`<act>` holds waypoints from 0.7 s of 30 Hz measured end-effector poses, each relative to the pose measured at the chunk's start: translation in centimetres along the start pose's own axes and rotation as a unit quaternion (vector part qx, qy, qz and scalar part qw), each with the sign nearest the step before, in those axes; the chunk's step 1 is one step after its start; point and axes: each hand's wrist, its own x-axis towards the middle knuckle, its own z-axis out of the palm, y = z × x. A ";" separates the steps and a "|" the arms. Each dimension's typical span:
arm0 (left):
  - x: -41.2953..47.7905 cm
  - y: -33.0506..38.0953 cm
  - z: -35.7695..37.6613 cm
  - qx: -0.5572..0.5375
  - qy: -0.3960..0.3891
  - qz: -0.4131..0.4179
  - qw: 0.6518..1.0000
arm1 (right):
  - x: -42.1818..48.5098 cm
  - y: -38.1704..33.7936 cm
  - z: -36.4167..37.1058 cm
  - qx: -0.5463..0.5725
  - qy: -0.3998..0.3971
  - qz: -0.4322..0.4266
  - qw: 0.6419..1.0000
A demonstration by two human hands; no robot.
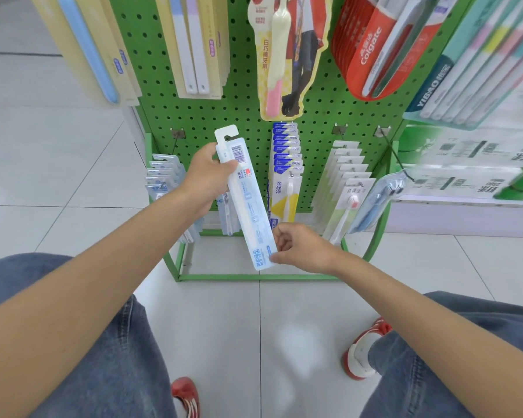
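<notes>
Ops: Pack location?

Floor: Long pale-blue and white carded toothbrush pack (248,203) is held in the air, in front of the bottom row of the green perforated metal display rack (194,116). It is tilted: hang-tab end up and leaning left, lower end down to the right. Barcode side faces the camera.

Ops: Hands?

Floor: Both on it. Left hand (207,179) grips the upper part, thumb across the front just under the barcode (fingers are behind the card, hidden). Right hand (302,248) pinches the bottom end at its right edge, fingers curled in.

Ops: Contact with the rack?

Floor: Cannot tell. The pack overlaps a hanging clear pack behind it, and any gap is hidden.

Ops: Neighbours?

Floor: Row of blue-and-yellow carded toothbrush packs (286,176) hangs just to its right. Row of white carded toothbrush packs (344,182) is further right. Stack of grey-blue carded packs (163,176) hangs left of the left hand. Red Colgate toothbrush packs (372,49) are top right, well apart.

Ops: Below?

Floor: White tiled floor (73,176). Blue denim trouser legs (103,342) and red-and-white shoes (186,393) are at the bottom of the view.
</notes>
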 end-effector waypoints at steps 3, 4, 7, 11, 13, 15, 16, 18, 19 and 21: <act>0.0 -0.1 0.2 -0.015 -0.020 -0.030 0.999 | 0.1 0.1 0.3 -0.018 -0.005 0.000 1.000; -0.1 -0.2 0.3 -0.018 -0.027 -0.034 0.999 | 0.1 0.0 0.3 -0.019 -0.002 -0.002 1.000; -0.3 -0.4 0.6 -0.026 -0.061 -0.037 0.997 | 0.2 -0.7 0.0 -0.012 0.016 -0.016 1.000; -0.8 -0.7 1.2 -0.024 -0.101 -0.041 0.994 | 0.7 -2.0 -0.9 0.012 0.063 -0.044 0.997; -1.0 -0.8 1.4 -0.016 -0.118 -0.045 0.992 | 1.0 -2.7 -1.3 0.023 0.098 -0.064 0.993; -1.1 -0.9 1.5 0.000 -0.137 -0.052 0.989 | 1.3 -3.6 -1.9 0.033 0.139 -0.080 0.986; -1.2 -0.9 1.6 0.007 -0.148 -0.054 0.988 | 1.3 -4.1 -2.2 0.036 0.160 -0.085 0.983; -1.3 -1.0 1.6 0.010 -0.163 -0.057 0.985 | 1.3 -4.8 -2.8 0.044 0.197 -0.093 0.975; -1.3 -1.0 1.6 0.009 -0.168 -0.057 0.984 | 1.3 -5.1 -3.2 0.051 0.209 -0.096 0.972; -1.4 -0.9 1.7 0.010 -0.175 -0.060 0.983 | 1.3 -5.6 -3.7 0.067 0.230 -0.101 0.966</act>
